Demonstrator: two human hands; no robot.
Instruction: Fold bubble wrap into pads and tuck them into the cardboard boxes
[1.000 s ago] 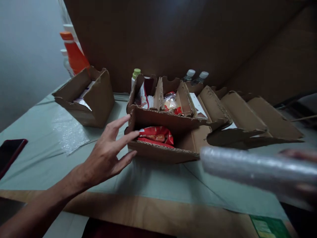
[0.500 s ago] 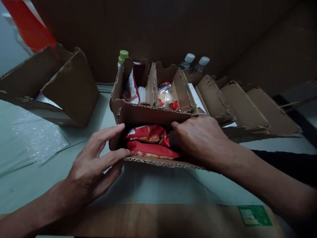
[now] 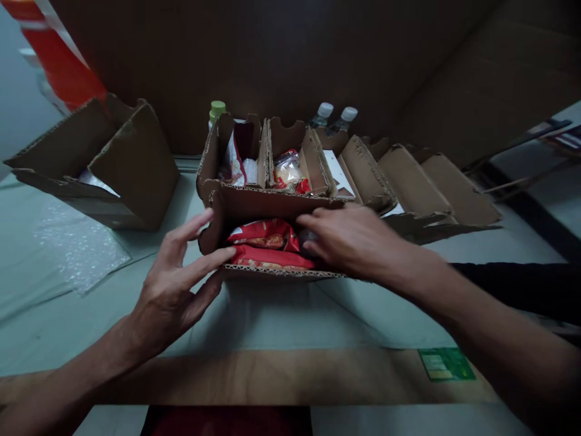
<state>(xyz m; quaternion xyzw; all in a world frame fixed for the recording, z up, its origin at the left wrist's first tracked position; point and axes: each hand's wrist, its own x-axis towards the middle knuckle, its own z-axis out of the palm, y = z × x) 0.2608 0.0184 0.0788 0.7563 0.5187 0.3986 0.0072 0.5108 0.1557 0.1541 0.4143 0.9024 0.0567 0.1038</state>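
A divided cardboard box (image 3: 258, 203) stands mid-table. Its front compartment holds two red snack packets (image 3: 265, 245). My left hand (image 3: 175, 290) is open, fingers spread, its fingertips touching the box's left front corner. My right hand (image 3: 349, 239) lies low over the front compartment, fingers stretched out to the left against the red packets; whatever is under the palm is hidden. The back compartments hold a red-and-white packet (image 3: 233, 166) and a clear bag of snacks (image 3: 287, 175).
A second cardboard box (image 3: 131, 169) stands at the left, with an orange bottle (image 3: 59, 60) behind it. A bubble-wrap sheet (image 3: 77, 248) lies on the green cloth. A green-capped bottle (image 3: 216, 109) and two clear bottles (image 3: 336, 114) stand behind the divided box. Empty cardboard dividers (image 3: 408, 181) stretch right.
My right hand, which held a silvery roll a second ago, came down into the front compartment; the roll is out of sight. My left hand moved onto the box's corner and spread its fingers.
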